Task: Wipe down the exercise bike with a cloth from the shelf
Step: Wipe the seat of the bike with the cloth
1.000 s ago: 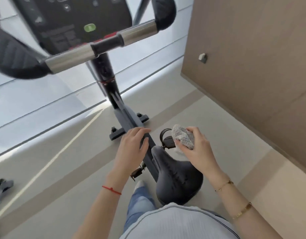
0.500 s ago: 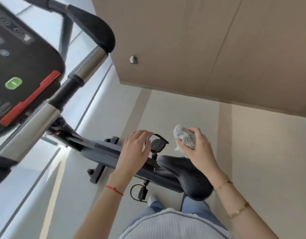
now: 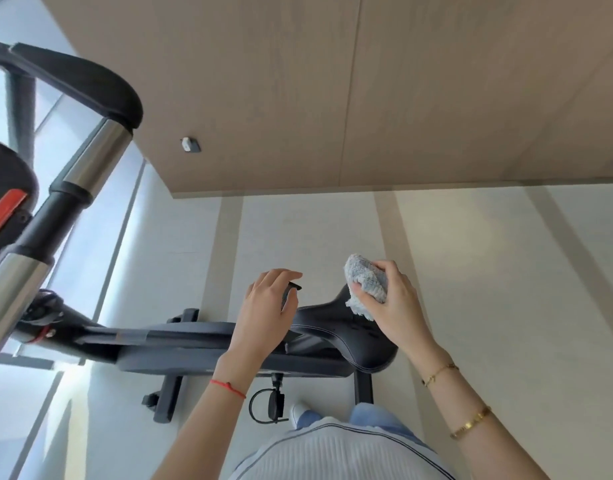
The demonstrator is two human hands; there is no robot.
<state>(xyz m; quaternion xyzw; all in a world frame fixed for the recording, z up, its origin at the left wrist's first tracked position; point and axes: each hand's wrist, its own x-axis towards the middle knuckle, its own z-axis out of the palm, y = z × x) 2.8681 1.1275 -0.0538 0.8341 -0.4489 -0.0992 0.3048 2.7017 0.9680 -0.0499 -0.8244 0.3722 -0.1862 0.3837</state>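
One grey cloth (image 3: 365,284) sits bunched in the right hand (image 3: 390,303), fingers curled round it, just above the one black saddle (image 3: 336,332). The left hand (image 3: 267,313), loosely curled, holds nothing, above the bike frame (image 3: 180,344). Two pedals show.

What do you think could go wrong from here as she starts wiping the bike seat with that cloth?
The cloth is bunched in the right hand, so little fabric may meet the saddle and patches could be missed. A loose corner dangles and might snag. The left hand hovers by the frame without gripping, so pressing could perhaps rock the bike.
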